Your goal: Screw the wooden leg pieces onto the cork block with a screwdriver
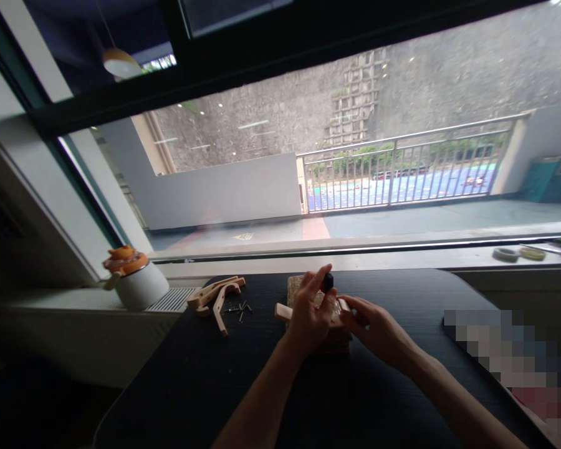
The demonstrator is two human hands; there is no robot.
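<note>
Near the far edge of the bench [243, 380], the left hand [311, 308] arches beside one black knob [328, 282], its grip half-curled, hold unclear; the right hand [374, 324] pinches one wooden piece [344, 305]. Leftward lie at least two curved pieces [218, 310], several screws [241, 316].

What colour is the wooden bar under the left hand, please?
The wooden bar is pale tan; see head view.

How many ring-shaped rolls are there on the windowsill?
2: a pale grey roll and, just right of it, a yellowish roll, both toward the right. More could be hidden farther right.
</note>
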